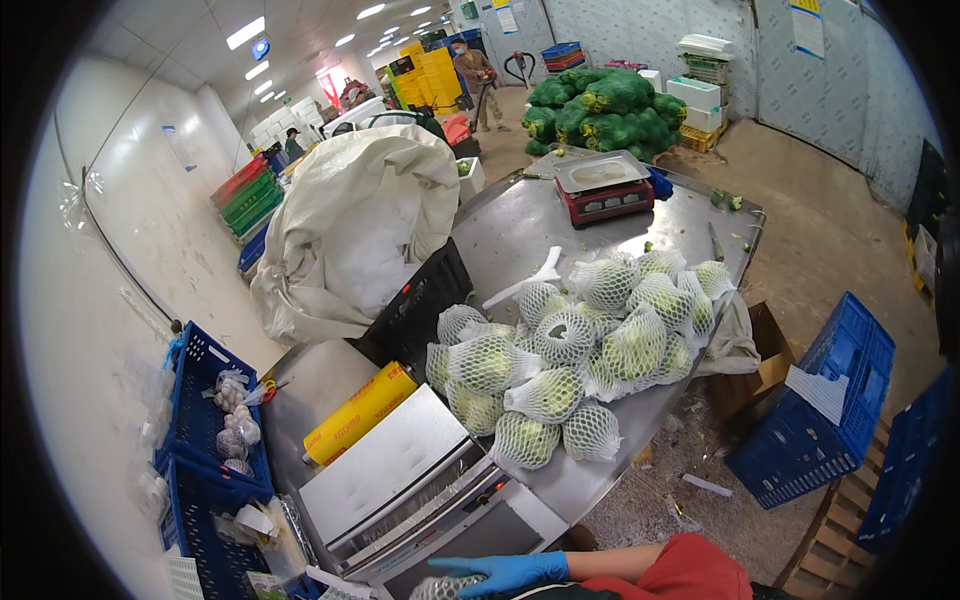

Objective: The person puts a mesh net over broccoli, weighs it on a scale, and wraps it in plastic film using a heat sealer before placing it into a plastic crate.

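At the bottom edge, my right hand [517, 574] wears a blue glove and comes in below a red sleeve. Its fingers curl over a vegetable in white foam netting [442, 587], partly cut off by the frame; one finger points out to the left. My left hand is out of view. Just beyond the glove stands a cling-film wrapping machine [397, 487] with a pale metal top. A yellow roll of wrap [360, 412] lies behind it. Pale green vegetable heads in foam nets [555, 394] are heaped on the steel table [495, 225].
A red scale [604, 187] and a knife [715, 241] rest on the far table. Blue crates [217, 420] at left hold netted garlic-like bulbs and packaging. A large white sack [352, 225] stands behind a black crate [420, 300]. More blue crates [817, 405] stand right; a person [474, 79] is far back.
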Demonstrator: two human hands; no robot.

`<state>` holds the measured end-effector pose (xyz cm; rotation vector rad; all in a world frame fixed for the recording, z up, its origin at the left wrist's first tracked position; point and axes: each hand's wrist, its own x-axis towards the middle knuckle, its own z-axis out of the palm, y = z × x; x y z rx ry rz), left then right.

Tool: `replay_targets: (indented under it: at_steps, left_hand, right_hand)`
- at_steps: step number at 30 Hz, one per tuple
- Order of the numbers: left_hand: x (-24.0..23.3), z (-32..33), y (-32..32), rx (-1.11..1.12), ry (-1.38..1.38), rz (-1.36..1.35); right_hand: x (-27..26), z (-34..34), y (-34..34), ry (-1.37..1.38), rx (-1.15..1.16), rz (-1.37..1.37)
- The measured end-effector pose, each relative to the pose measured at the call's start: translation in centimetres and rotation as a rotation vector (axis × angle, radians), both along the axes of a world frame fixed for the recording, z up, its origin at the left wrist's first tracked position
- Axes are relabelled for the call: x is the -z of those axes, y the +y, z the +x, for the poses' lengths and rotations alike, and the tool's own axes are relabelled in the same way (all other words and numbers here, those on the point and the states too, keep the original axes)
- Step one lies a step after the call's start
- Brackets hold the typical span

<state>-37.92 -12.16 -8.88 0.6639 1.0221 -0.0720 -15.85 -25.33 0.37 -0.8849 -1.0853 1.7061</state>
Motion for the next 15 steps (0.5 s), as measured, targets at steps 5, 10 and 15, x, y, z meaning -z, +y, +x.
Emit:
replay_targets:
  at_steps: [5,10,15]
  left_hand:
    - [-0.4,-1.5,-1.5,-0.105,-0.01,-0.058]
    - [-7.0,-2.6,-4.6,-0.308,-0.347,0.095]
    - [-2.6,-10.9,-8.8,-0.809,-0.548,0.22]
  right_hand:
    - [7.0,1.3,1.7,0.332,0.26,-0.062]
    - [5.7,-1.5,2.9,0.103,0.314,0.012]
    - [3.2,-11.6,4.6,-0.484,0.002,0.508]
